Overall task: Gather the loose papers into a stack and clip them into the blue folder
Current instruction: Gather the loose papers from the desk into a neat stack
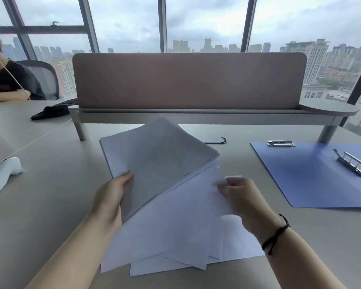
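White papers are lying fanned on the desk, the left hand gripping a raised bundle and the right hand pinching one sheet's edge, while the blue folder is lying open, unobstructed, to their right.

Plain white, unprinted papers at the centre, the lifted sheets shaded pale grey; flat periwinkle-blue folder at three o'clock, carrying shiny silver metal clips. Matte beige-grey surface all round, with a glossy white object at nine o'clock, a black bundle at ten o'clock and a dusty pink-brown divider panel at twelve o'clock. Thin black cord bracelet at five o'clock.
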Motion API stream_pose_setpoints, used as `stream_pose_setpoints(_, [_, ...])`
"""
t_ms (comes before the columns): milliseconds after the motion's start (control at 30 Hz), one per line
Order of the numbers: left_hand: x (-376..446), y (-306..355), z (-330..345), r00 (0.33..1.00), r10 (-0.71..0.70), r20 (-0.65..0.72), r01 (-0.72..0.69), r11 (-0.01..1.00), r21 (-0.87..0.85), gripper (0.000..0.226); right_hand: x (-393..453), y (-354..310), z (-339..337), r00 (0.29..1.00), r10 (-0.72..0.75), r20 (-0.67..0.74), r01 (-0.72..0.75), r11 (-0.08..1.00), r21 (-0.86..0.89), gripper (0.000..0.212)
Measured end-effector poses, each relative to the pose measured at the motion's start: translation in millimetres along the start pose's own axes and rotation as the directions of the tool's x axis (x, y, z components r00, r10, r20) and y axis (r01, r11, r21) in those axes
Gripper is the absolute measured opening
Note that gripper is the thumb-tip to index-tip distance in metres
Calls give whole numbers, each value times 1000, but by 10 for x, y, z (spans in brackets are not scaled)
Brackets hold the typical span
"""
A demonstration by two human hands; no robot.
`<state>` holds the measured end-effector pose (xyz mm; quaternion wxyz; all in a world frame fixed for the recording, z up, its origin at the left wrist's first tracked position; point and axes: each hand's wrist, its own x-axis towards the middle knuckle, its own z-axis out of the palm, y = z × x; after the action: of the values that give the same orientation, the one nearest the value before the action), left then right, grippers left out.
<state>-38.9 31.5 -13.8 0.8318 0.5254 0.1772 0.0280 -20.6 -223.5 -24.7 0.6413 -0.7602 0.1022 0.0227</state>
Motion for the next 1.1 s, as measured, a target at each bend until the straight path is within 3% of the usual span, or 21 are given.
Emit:
stream_pose_setpoints(100, [10,7,11,998,47,-31,-48,999,-14,27,-11,-45,-17,999,18,-41,-2,935,356,24])
stream_pose_setpoints(233, [17,-6,58,992,123,-29,-124,991,-48,26,-98,-97,42,989,-9,146,-83,787,611,29])
stream_pose_setpoints(367, [-12,-15,83,975,222,5,-221,975,-22,20,-184,-74,188,947,-54,316,-160,776,610,32])
stream_pose_setpoints(600, [-3,-78,104,958,284,46,-286,958,29,29,-300,-37,287,876,-125,465,-164,830,533,33])
stream_pose_setpoints(733, [2,-110,95,922,378,82,-386,912,139,27,-338,-10,303,821,-143,553,-106,913,393,37])
stream_pose_setpoints(900, [43,-75,18,898,428,103,-440,882,168,26,-349,-69,133,696,-175,697,3,970,241,37])
stream_pose_setpoints(967, [57,-34,-11,885,456,94,-465,874,142,26,-283,-81,0,709,-229,666,-28,936,352,44])
stream_pose_setpoints(1100, [80,31,-55,825,553,114,-565,811,153,32,-140,-173,-207,840,-323,436,-8,796,605,42])
